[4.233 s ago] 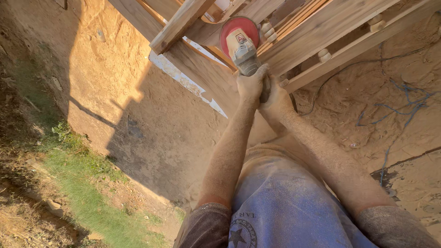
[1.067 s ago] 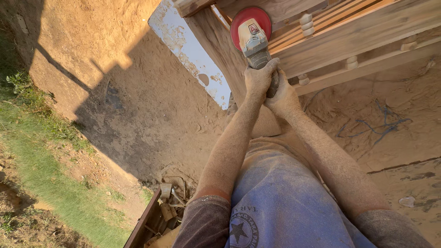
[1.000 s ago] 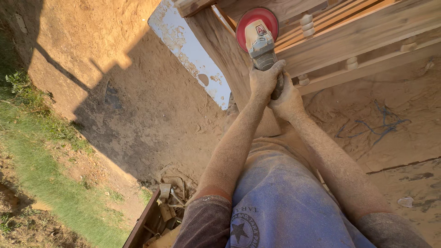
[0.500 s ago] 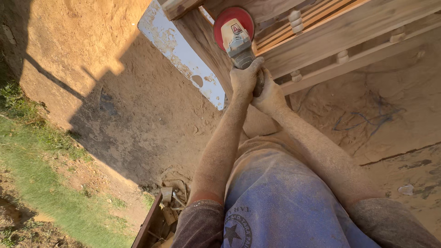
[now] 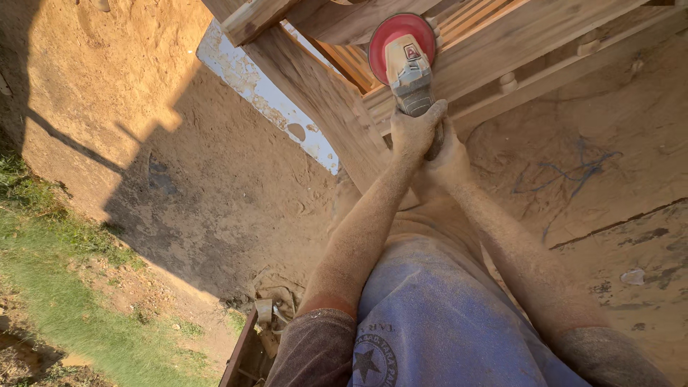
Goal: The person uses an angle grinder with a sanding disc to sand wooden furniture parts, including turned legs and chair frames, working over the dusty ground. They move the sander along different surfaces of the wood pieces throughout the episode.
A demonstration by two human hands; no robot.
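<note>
Against the wooden frame [image 5: 322,100], left hand [image 5: 414,130] and right hand [image 5: 450,154] clasp the grinder [image 5: 405,68].

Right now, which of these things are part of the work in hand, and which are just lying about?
In use:
- angle grinder with red disc
- left hand and right hand, both gripping it
- wooden frame

Lying about:
- white board
- grass
- scrap metal

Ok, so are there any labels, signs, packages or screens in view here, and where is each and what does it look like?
Small square red-and-white label: on top of the grey angle grinder with red round disc held by both hands, left hand and right hand.
Round dark printed emblem with a star: on the blue shirt, bottom centre.
No packages, signs or screens.
</note>
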